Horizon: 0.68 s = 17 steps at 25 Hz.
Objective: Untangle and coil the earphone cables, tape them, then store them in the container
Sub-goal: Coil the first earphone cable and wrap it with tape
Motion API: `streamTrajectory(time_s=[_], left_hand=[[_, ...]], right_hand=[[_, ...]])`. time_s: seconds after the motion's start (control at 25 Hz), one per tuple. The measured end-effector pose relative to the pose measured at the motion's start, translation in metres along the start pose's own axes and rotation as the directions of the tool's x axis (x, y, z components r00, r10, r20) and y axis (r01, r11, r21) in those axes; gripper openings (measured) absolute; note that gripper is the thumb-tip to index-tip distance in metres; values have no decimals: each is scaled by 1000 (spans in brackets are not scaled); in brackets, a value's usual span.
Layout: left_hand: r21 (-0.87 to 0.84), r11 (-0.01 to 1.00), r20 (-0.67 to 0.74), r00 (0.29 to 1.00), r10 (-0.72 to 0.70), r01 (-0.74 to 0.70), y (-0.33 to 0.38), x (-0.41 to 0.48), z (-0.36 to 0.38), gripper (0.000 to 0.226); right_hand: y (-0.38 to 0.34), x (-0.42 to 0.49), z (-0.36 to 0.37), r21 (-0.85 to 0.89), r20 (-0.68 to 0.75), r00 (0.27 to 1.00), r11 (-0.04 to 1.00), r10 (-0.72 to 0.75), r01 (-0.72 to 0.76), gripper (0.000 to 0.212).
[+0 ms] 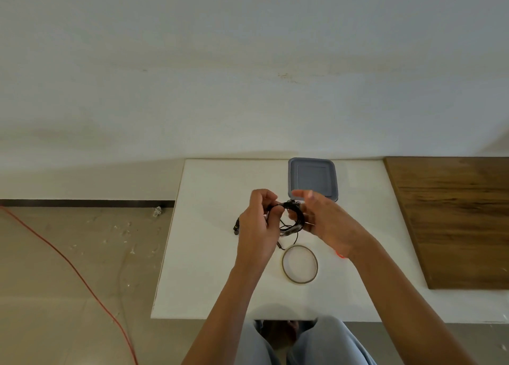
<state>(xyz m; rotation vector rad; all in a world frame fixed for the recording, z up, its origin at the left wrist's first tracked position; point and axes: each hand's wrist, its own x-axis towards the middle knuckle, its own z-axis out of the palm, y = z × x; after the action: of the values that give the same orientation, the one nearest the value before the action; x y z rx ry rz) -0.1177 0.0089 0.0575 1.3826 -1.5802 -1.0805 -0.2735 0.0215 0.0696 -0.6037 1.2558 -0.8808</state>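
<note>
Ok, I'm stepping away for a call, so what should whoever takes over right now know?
Left hand pinches the coiled cable; right hand grips its other side, above the table.
Tape roll lies on the table, nearer than the hands. Container stands beyond them, lid on.
Done: cable mostly coiled, a loose end hanging below. Whether tape is on it, I cannot tell.
Left: tape the coil, open the container, store it.
</note>
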Motion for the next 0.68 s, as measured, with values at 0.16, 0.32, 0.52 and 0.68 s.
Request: streamTrajectory(time_s=[0.16,0.32,0.52,0.68], left_hand=[[-224,884,121,912,-392,410,1,4,-2,12],[-361,685,373,771,-516,633,1,6,-10,8],[-422,535,493,681,-542,732,0,9,-15,8],[-429,525,494,678,-544,735,-7,9,-16,6]], right_hand=[[13,-4,4,-351,-77,946,897,-315,270,31],[18,-1,1,-478,-131,866,796,-482,371,25],[25,4,-1,-700,24,744,521,-668,489,23],[27,3,-8,-767,245,653,269,-716,583,20]])
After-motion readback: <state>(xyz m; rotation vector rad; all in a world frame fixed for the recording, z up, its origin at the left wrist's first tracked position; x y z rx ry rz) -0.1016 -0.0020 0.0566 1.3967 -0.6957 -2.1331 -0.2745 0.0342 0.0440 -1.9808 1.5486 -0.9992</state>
